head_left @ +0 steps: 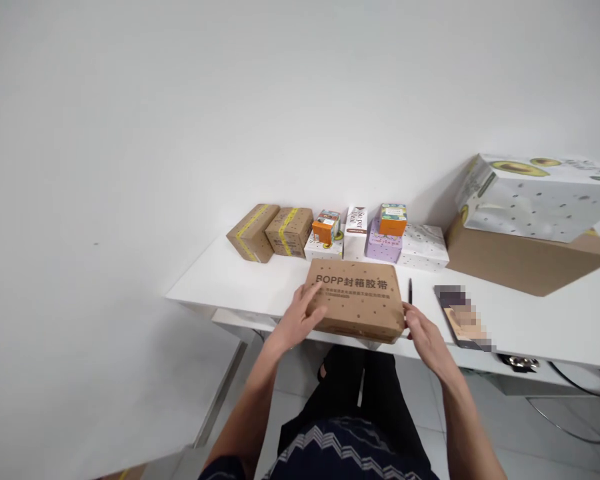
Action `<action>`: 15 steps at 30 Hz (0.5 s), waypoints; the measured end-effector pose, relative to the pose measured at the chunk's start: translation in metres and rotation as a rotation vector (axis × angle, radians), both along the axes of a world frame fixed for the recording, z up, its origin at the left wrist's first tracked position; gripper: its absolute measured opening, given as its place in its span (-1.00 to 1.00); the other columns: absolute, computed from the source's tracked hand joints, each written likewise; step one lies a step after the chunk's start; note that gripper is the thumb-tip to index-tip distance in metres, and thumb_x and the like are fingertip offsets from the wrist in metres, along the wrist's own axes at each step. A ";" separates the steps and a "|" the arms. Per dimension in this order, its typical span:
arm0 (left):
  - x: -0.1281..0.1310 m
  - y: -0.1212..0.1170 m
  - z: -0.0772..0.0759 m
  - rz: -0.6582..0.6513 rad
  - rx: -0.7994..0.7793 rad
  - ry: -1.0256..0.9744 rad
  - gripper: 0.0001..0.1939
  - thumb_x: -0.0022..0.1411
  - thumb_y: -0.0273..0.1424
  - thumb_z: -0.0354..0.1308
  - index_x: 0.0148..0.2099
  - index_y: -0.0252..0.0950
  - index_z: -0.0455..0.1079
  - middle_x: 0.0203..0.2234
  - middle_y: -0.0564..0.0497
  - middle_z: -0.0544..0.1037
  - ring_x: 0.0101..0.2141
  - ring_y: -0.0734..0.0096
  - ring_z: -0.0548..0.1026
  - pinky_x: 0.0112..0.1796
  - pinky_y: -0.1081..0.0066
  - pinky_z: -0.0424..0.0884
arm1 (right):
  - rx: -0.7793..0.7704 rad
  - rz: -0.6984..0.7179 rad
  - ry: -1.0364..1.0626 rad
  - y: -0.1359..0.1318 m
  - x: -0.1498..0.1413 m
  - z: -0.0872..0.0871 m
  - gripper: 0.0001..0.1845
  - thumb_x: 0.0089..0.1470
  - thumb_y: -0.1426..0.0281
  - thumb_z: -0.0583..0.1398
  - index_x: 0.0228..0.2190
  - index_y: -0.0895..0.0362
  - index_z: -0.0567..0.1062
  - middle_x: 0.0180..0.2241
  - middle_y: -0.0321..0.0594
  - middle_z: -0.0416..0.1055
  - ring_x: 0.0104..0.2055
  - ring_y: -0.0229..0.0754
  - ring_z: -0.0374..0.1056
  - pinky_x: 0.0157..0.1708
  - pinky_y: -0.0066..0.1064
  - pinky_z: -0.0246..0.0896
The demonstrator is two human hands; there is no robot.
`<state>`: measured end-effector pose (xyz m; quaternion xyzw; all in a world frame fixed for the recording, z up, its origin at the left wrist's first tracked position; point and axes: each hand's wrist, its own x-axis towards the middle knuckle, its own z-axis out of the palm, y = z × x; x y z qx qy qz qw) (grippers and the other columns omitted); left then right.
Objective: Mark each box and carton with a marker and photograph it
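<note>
A brown cardboard box [360,293] printed with "BOPP" and Chinese characters lies flat at the front edge of the white table. My left hand [303,317] grips its left side, with fingers reaching over the top face. At the opposite end, my right hand [420,327] holds the right side near the front corner, its fingertips partly hidden behind the box. A black pen [411,291] lies just beyond my right hand. Farther right is a phone-like flat item [463,320], partly blurred.
Along the wall stand two taped brown boxes [254,233], an orange box [326,228] on a white one, an upright white box [355,233], a purple box [384,243] under another orange box [393,220], and a white speckled box [424,247]. A large avocado-print carton [535,207] leans at right.
</note>
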<state>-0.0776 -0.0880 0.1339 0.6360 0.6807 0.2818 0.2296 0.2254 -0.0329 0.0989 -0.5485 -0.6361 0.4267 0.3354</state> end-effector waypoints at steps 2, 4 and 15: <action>-0.021 -0.024 -0.007 0.028 -0.073 0.016 -0.20 0.13 -0.09 0.18 0.35 -0.01 -0.04 0.29 -0.07 0.01 0.31 0.02 -0.04 0.19 0.10 0.17 | 0.001 0.074 0.047 0.000 -0.031 0.003 -0.39 0.12 -0.02 0.04 0.04 0.09 0.42 0.07 -0.04 0.37 0.03 0.04 0.31 -0.01 -0.15 0.23; -0.043 -0.052 -0.013 0.148 -0.092 0.076 -0.15 0.04 -0.12 0.26 0.33 0.00 0.01 0.31 -0.06 -0.07 0.32 -0.03 -0.12 0.22 0.05 0.09 | -0.012 0.190 0.097 0.003 -0.067 0.005 -0.41 0.11 -0.01 0.07 0.05 0.06 0.42 0.08 -0.06 0.35 0.06 0.04 0.29 0.05 -0.13 0.18; -0.157 -0.134 -0.033 1.010 -0.076 0.312 -0.26 0.03 -0.09 0.24 0.23 -0.22 0.23 0.32 -0.12 -0.14 0.23 -0.04 0.16 0.19 0.14 0.21 | 0.086 0.771 0.189 0.015 -0.250 -0.018 -0.40 0.14 0.04 0.06 0.09 0.12 0.37 0.12 -0.01 0.31 -0.01 -0.03 0.32 0.06 -0.13 0.16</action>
